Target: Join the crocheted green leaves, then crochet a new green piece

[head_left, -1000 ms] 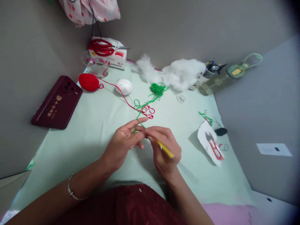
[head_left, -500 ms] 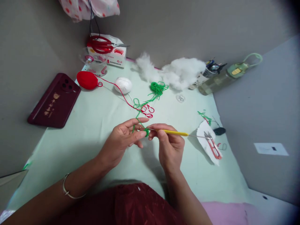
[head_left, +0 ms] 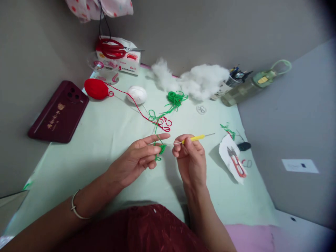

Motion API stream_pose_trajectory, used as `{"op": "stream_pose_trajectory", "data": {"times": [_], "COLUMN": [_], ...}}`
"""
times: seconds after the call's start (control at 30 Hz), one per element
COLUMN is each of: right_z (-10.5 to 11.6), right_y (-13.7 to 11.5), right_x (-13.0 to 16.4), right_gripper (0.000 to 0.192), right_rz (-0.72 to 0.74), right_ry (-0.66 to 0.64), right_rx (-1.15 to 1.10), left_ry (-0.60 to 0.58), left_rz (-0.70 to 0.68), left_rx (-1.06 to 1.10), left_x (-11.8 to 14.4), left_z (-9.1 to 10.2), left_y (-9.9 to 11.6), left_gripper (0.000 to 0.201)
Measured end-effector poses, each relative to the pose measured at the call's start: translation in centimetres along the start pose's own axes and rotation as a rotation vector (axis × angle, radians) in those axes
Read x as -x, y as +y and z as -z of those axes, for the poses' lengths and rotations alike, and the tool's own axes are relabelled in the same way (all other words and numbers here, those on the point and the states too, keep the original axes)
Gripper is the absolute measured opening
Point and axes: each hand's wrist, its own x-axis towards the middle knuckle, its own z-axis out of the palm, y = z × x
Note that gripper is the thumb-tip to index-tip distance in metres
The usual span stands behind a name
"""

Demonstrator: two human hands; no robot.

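Note:
Between the thumb and fingers of my left hand (head_left: 138, 154) is a small piece of green crochet (head_left: 162, 149), with green yarn (head_left: 155, 131) running up over the raised index finger. My right hand (head_left: 192, 154) grips a crochet hook (head_left: 196, 138) by its yellow handle. The hook's thin metal shaft points left, its tip at the upper edge of the green piece; whether it sits inside a loop I cannot tell. Beyond my hands, the yarn leads to a loose green tangle (head_left: 176, 99). Red and white yarn loops (head_left: 165, 123) lie just above my left fingers.
A red yarn ball (head_left: 96, 89), white yarn ball (head_left: 137, 95) and white stuffing (head_left: 204, 80) lie toward the back. Left stands a dark red phone (head_left: 59, 112); right, thread snips (head_left: 237, 162) rest on white paper. Red scissors (head_left: 112, 49), a tissue box (head_left: 131, 63) and a bottle (head_left: 244, 89) line the wall.
My right hand has turned, tilting the hook's handle end upward, and has moved slightly away from my left hand. More of the green crochet now shows, with a small green loop hanging below it.

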Motion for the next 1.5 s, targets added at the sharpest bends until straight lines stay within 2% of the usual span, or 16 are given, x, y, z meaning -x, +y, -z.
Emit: {"op": "stream_pose_trajectory", "data": {"times": [0.1,0.2,0.3,0.47,0.6,0.73,0.9,1.03,1.13,1.23,1.37,1.43,1.5], "right_z": [-0.1,-0.4,-0.6,-0.1,-0.1,-0.3,0.0,0.2,0.1,-0.2,-0.7,-1.0,-1.2], "right_y": [0.0,0.3,0.4,0.2,-0.1,-0.2,0.4,1.0,1.1,0.7,0.1,0.1,0.3], "right_x": [0.2,0.8,1.2,0.9,1.1,1.7,2.2,2.7,2.9,2.6,1.7,1.5,1.5], "right_gripper": [0.016,0.012,0.013,0.018,0.017,0.019,0.032,0.041,0.041,0.030,0.021,0.018,0.017], "right_rz": [0.007,0.153,0.252,0.172,0.218,0.392,0.740,0.840,0.851,0.761,0.456,0.379,0.386], "right_ry": [-0.066,-0.115,-0.088,-0.091,-0.111,-0.093,-0.226,-0.224,-0.167,-0.092,-0.021,-0.051,-0.069], "right_rx": [-0.002,0.180,0.307,0.192,0.209,0.423,0.746,1.024,1.084,0.900,0.433,0.367,0.429], "left_ry": [0.030,0.076,0.120,0.154,0.168,0.194,0.259,0.258,0.158,0.082,0.098,0.088,0.097], "left_rz": [-0.096,-0.208,-0.251,-0.263,-0.267,-0.298,-0.343,-0.347,-0.184,-0.013,-0.071,-0.120,-0.158], "left_rx": [-0.080,-0.211,-0.299,-0.342,-0.367,-0.427,-0.474,-0.391,-0.198,-0.032,-0.048,-0.104,-0.150], "left_x": [0.0,0.1,0.2,0.4,0.6,0.6,0.5,0.3,0.1,-0.1,0.1,0.2,0.2], "left_z": [-0.2,-0.4,-0.4,-0.4,-0.5,-0.4,-0.4,-0.7,-0.6,-0.3,-0.1,-0.2,-0.3], "left_y": [-0.2,-0.5,-0.6,-0.4,-0.3,-0.5,-0.8,-1.1,-1.0,-0.7,-0.4,-0.5,-0.7], "left_gripper": [0.033,0.032,0.033,0.031,0.029,0.031,0.035,0.043,0.047,0.043,0.040,0.040,0.040]}}
